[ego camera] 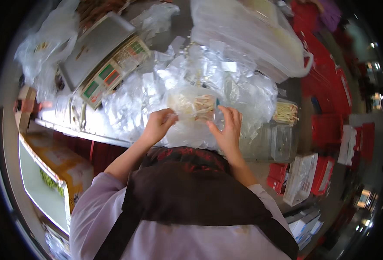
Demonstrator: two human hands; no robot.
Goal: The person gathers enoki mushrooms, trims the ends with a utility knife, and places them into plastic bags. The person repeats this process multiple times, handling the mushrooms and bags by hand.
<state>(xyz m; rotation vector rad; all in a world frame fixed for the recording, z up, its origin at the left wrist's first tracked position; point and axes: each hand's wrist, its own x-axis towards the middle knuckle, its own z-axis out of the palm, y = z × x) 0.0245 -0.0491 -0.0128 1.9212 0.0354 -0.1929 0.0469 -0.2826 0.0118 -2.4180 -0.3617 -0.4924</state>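
Note:
A clear plastic tray of pale, stick-like food pieces (205,106) lies before me, partly covered on its left by a translucent plastic bag (180,101). My left hand (161,125) is at the bag's lower left edge, thumb and fingertips close together; whether they pinch the film is hard to tell. My right hand (227,129) stands at the tray's right side with thumb and fingers apart. Under and around the tray spread many crumpled clear plastic bags (240,89). Beyond the right hand, a second filled clear tray (286,112) rests near the table's right end.
A weighing scale (102,78) with a metal pan stands at the back left. A large white plastic bag (246,35) lies at the back right. Clear empty containers (281,143) sit at the right. An open foam box (42,175) holds green vegetables at lower left. Red crates (324,175) stand at right.

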